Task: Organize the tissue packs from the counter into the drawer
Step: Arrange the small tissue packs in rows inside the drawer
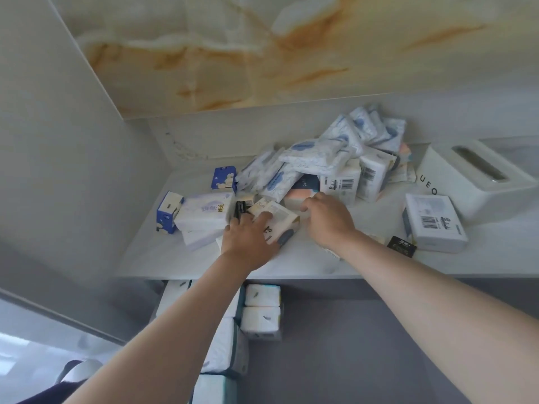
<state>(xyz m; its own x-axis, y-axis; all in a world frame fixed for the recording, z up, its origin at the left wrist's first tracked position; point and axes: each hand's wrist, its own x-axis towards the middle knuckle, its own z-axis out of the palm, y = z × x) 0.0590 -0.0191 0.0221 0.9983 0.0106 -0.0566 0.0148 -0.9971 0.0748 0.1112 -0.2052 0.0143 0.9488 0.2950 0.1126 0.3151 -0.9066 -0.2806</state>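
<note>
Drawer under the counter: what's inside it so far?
White tissue packs sit in rows along the drawer's left side; grey floor shows to the right. The left forearm covers some packs, and the counter edge hides the drawer's back.

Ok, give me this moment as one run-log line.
stage: picking from counter | left hand: rests on beige pack | right hand: curled at pile edge, grip unclear | drawer: open, white packs along left

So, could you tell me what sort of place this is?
Likely a home storage alcove: a pale counter backed by a marbled wall panel, a heap of tissue packs beside a white tissue box, and an open drawer below holding more packs.
</note>
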